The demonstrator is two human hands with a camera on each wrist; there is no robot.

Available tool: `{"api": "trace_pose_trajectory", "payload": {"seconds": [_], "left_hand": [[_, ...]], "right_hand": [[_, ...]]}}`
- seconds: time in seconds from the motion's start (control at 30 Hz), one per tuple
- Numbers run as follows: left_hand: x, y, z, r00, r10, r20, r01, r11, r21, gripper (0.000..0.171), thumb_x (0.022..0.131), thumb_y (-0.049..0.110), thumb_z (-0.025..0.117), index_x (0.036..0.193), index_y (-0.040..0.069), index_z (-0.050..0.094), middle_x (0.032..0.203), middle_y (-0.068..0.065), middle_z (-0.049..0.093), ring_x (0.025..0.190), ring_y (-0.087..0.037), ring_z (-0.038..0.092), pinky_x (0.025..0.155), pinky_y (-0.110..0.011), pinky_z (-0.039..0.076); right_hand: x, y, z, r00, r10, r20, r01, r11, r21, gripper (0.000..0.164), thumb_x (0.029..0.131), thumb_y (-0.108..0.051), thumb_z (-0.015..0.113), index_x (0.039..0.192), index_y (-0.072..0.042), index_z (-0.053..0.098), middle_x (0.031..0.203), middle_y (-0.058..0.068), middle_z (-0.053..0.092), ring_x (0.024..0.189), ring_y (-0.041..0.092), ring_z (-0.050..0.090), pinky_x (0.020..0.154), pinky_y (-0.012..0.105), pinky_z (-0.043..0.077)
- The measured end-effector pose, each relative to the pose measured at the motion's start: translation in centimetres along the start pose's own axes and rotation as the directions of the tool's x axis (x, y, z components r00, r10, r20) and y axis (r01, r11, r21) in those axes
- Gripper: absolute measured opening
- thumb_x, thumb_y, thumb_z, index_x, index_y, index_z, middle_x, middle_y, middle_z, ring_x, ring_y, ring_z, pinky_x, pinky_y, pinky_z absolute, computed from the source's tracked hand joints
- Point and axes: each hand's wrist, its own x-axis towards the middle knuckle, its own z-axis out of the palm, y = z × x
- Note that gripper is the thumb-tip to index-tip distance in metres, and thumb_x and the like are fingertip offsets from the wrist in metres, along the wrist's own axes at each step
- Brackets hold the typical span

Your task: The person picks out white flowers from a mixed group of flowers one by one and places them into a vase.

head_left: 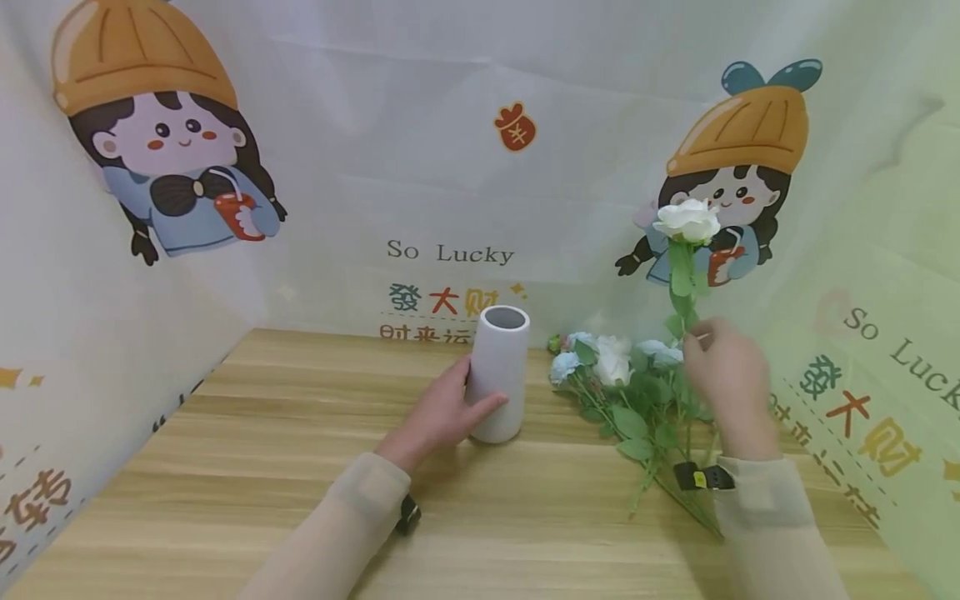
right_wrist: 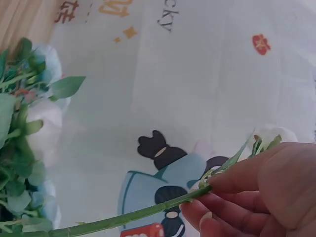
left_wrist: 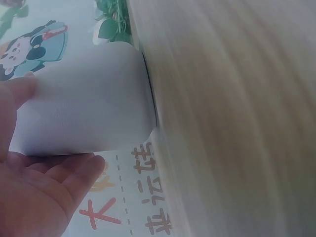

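A white vase (head_left: 498,379) stands upright on the wooden table. My left hand (head_left: 447,406) grips its lower left side, the thumb across the front and the fingers going behind. In the left wrist view, thumb and fingers lie on opposite sides of the vase (left_wrist: 89,98). Over at the right, my right hand (head_left: 726,371) pinches the green stem (right_wrist: 123,217) of a white artificial rose (head_left: 687,220) between thumb and fingers. The rose is held upright, its bloom above the hand. Below and beside that hand lies a bunch of artificial flowers (head_left: 613,361) with green leaves.
The wood-grain table (head_left: 300,467) reaches back to a printed cloth backdrop (head_left: 337,125), which also hangs at both sides. Stems (head_left: 686,500) of the lying bunch extend toward the front right. A dark strap (head_left: 703,477) with a yellow mark sits at the right wrist.
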Motion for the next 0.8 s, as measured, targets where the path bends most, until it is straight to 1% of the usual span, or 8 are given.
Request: {"api": "trace_pose_trajectory", "payload": {"seconds": [0.2,0.33,0.43,0.53,0.67,0.73,0.8], "left_hand": [[0.0,0.1,-0.1,1.000,0.008,0.007,-0.007,1.000,-0.013,0.078,0.090,0.046,0.072,0.147,0.005,0.037,0.135,-0.012,0.051,0.119,-0.022,0.049,0.102,-0.046,0.044],[-0.1,0.2,-0.2,1.000,0.007,0.010,-0.007,1.000,-0.021,0.078,0.090,0.046,0.072,0.147,0.005,0.037,0.135,-0.012,0.051,0.119,-0.022,0.049,0.102,-0.047,0.044],[-0.1,0.2,-0.2,1.000,0.004,0.012,-0.004,1.000,-0.016,0.078,0.091,0.046,0.071,0.147,0.005,0.036,0.136,-0.012,0.051,0.119,-0.022,0.049,0.103,-0.047,0.044],[-0.1,0.1,-0.2,1.000,0.004,0.013,-0.004,1.000,-0.010,0.079,0.091,0.046,0.071,0.148,0.005,0.035,0.137,-0.013,0.050,0.120,-0.023,0.048,0.103,-0.047,0.044],[-0.1,0.2,-0.3,1.000,0.001,0.020,-0.001,1.000,0.000,0.078,0.091,0.046,0.071,0.148,0.005,0.035,0.137,-0.012,0.050,0.120,-0.022,0.049,0.103,-0.046,0.044],[-0.1,0.3,-0.3,1.000,-0.005,0.024,0.005,1.000,0.005,0.078,0.091,0.046,0.071,0.148,0.005,0.035,0.137,-0.012,0.050,0.120,-0.022,0.048,0.103,-0.045,0.044],[-0.1,0.3,-0.3,1.000,-0.009,0.025,0.009,1.000,0.006,0.079,0.091,0.047,0.070,0.148,0.005,0.035,0.137,-0.013,0.050,0.120,-0.022,0.049,0.103,-0.045,0.044]], "right_hand": [[0.0,-1.5,0.0,0.995,-0.065,-0.078,0.070,0.996,0.057,0.032,0.103,-0.022,0.048,0.120,0.002,0.062,0.102,0.023,0.067,0.081,0.035,0.062,0.062,0.049,0.051],[0.1,-2.9,0.3,0.983,-0.125,-0.131,0.138,0.986,0.091,0.029,0.101,-0.018,0.050,0.117,0.001,0.064,0.096,0.021,0.070,0.078,0.034,0.063,0.063,0.049,0.052],[0.2,-4.0,0.8,0.976,-0.152,-0.153,0.170,0.979,0.109,0.027,0.100,-0.015,0.050,0.116,0.001,0.065,0.094,0.020,0.070,0.076,0.032,0.063,0.061,0.048,0.052],[0.2,-5.2,1.3,0.973,-0.162,-0.165,0.183,0.975,0.124,0.027,0.100,-0.015,0.049,0.116,0.000,0.066,0.094,0.018,0.070,0.072,0.030,0.062,0.058,0.045,0.051],[0.2,-6.9,1.4,0.968,-0.165,-0.190,0.196,0.968,0.157,0.027,0.100,-0.017,0.050,0.117,-0.003,0.067,0.093,0.015,0.071,0.073,0.028,0.062,0.060,0.046,0.051],[0.1,-7.7,1.4,0.961,-0.168,-0.218,0.209,0.961,0.181,0.027,0.100,-0.017,0.051,0.117,-0.004,0.067,0.092,0.014,0.071,0.074,0.028,0.063,0.062,0.047,0.052],[0.1,-8.5,1.3,0.950,-0.172,-0.260,0.231,0.948,0.218,0.026,0.100,-0.018,0.053,0.117,-0.005,0.068,0.091,0.014,0.072,0.075,0.027,0.063,0.064,0.047,0.052]]}}
